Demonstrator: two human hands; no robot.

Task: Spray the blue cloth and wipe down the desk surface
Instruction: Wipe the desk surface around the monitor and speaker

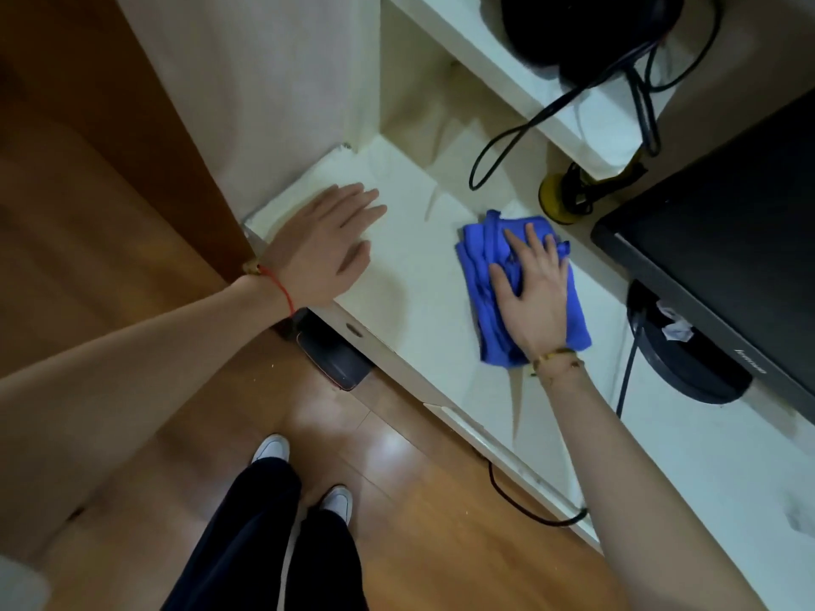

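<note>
The left hand (328,244) lies flat on the tabletop (410,275) near its left end, palm down, fingers straight and close together, pointing toward 2 o'clock; it holds nothing. A red string circles its wrist. The tabletop is smooth, pale cream and slightly glossy, with a rounded front edge.

At 3 o'clock from that hand, well apart from it, the cloth (489,275) lies crumpled on the tabletop, a soft, bright blue fabric bunched into ridged folds. The right hand (531,293) presses down on it, fingers spread and nearly straight, pointing toward 12 o'clock, the thumb out toward 10 o'clock. A thin gold bracelet sits on that wrist.

At 1 o'clock from the cloth, close to it, stands a round yellow base (558,200) with black cables (507,138) looping above. At 3 o'clock from the cloth sits a matte black monitor (723,222) on a round black stand (679,359).

Below the tabletop, the floor (423,500) is glossy orange-brown wood.
</note>
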